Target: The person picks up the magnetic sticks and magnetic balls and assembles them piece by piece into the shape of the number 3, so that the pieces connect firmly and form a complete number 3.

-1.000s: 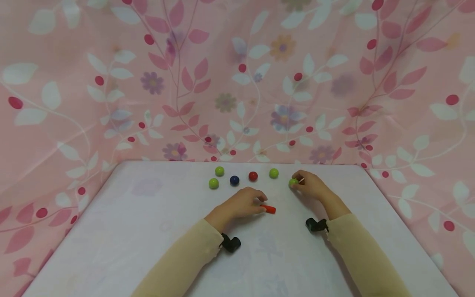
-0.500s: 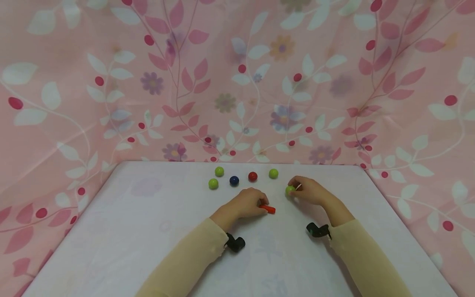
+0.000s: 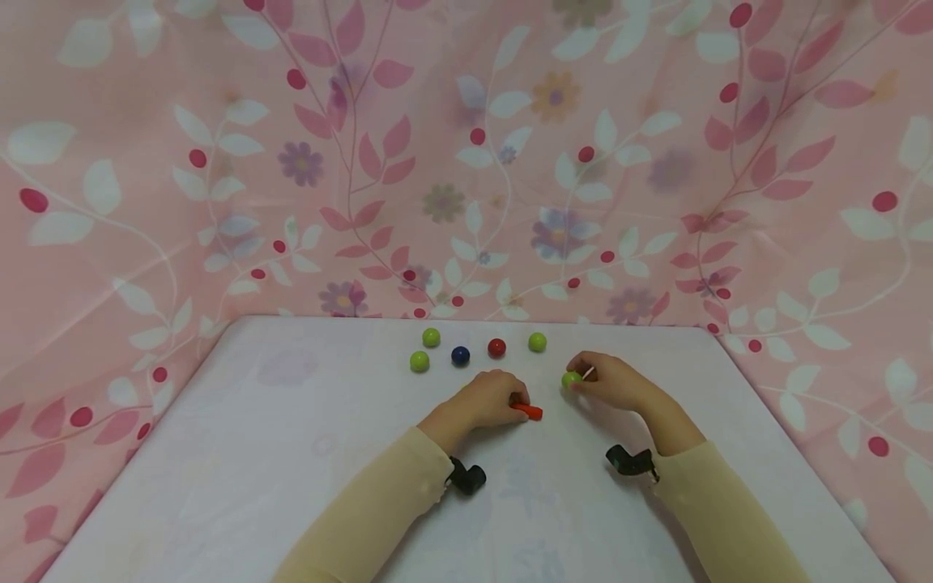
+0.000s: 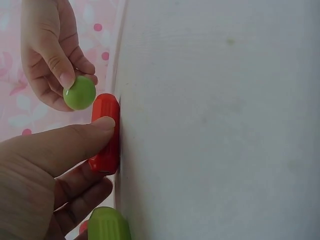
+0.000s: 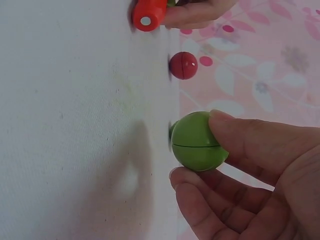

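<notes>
My left hand (image 3: pixel 487 399) pinches a short red faceted rod (image 4: pixel 106 135) low over the white table, thumb along its side. A pale round spot marks the rod's end in the right wrist view. Beneath the same hand, a green ribbed rod (image 4: pixel 108 226) shows in part in the left wrist view; whether that hand touches it I cannot tell. To the right, my right hand (image 3: pixel 611 380) holds a green ball (image 5: pixel 197 142) between thumb and fingertips. A dark seam runs across the ball. The ball and the red rod are apart in the head view.
On the white table (image 3: pixel 255 453), toward its far edge, lie a red ball (image 3: pixel 496 347), a dark blue ball (image 3: pixel 460 355) and several green balls (image 3: pixel 419 361). A pink floral cloth (image 3: pixel 466 162) hangs behind the table.
My right hand has brought the green ball nearer to me and slightly left. The left hand has moved slightly right, its fingers closing round the red rod, which lies about where it was.
</notes>
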The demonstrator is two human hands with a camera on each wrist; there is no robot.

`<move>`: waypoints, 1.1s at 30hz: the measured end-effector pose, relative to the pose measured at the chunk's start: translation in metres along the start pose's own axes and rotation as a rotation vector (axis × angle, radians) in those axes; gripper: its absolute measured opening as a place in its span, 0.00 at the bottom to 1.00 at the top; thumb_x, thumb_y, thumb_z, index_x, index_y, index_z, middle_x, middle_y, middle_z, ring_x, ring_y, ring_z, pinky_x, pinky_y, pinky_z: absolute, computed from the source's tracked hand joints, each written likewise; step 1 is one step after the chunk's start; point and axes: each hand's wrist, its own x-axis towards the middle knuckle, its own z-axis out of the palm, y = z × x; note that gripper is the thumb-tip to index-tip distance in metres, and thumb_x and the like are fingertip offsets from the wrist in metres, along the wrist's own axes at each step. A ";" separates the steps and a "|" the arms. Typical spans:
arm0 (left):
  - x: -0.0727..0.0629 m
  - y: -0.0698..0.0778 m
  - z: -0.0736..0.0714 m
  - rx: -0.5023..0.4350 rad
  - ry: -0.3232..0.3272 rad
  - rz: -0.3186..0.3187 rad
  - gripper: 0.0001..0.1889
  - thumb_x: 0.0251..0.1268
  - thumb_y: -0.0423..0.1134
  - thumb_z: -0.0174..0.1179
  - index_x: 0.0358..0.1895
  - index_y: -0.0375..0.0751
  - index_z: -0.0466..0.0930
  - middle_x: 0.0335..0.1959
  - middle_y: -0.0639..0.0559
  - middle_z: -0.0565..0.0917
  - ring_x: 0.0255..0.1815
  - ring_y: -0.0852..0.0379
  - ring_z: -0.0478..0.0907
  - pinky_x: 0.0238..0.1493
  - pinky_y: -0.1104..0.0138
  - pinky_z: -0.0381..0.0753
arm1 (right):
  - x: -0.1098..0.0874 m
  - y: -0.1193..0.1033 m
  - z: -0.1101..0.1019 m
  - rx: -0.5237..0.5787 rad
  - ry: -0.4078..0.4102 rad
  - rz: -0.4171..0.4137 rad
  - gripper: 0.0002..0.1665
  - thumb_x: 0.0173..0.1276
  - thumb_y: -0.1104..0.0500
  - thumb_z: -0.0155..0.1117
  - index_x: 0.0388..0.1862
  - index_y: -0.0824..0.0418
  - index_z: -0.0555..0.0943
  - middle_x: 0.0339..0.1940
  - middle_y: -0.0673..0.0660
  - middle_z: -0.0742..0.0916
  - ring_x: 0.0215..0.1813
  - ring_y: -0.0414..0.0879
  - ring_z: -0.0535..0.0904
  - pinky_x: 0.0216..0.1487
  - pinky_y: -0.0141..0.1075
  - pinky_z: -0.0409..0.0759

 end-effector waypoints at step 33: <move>-0.047 -0.004 -0.010 -0.174 0.069 -0.040 0.08 0.66 0.46 0.67 0.45 0.53 0.86 0.38 0.66 0.80 0.39 0.63 0.74 0.47 0.68 0.76 | -0.027 -0.022 0.019 0.132 -0.071 -0.151 0.13 0.68 0.58 0.69 0.50 0.56 0.81 0.44 0.50 0.85 0.45 0.46 0.82 0.46 0.38 0.79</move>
